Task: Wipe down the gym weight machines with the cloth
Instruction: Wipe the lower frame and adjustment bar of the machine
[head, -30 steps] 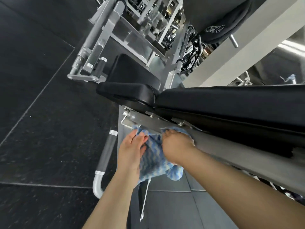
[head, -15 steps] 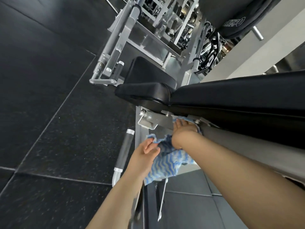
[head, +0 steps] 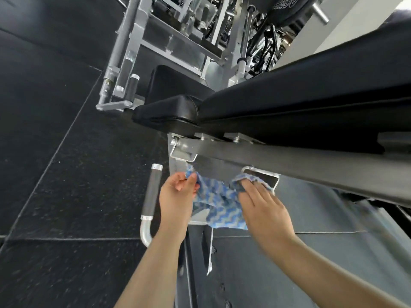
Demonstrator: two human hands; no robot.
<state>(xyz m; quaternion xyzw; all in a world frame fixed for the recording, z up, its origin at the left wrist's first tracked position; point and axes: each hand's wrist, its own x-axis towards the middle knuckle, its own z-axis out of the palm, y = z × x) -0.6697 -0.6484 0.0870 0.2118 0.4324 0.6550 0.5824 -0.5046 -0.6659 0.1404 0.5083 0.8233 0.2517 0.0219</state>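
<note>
A blue and white zigzag cloth (head: 216, 197) hangs between my two hands under a weight machine's grey steel frame bar (head: 289, 161). My left hand (head: 178, 196) pinches the cloth's left edge with curled fingers. With straight fingers, my right hand (head: 262, 207) presses the cloth's right part against a silver bracket (head: 270, 177) below the bar. Above the bar sit a long black padded bench (head: 311, 92) and a smaller black seat pad (head: 169, 112).
A black grip handle with silver ends (head: 151, 194) stands just left of my left hand. Behind the seat pad rise more grey frames and weight stacks (head: 178, 41). Black rubber floor tiles (head: 55, 174) spread to the left. A pale wall (head: 347, 21) runs at the upper right.
Both hands dropped with the cloth from the frame bar's upper edge to the bracket below it. My right hand went from cupping the bar to pressing flat. The view swung nearer.
</note>
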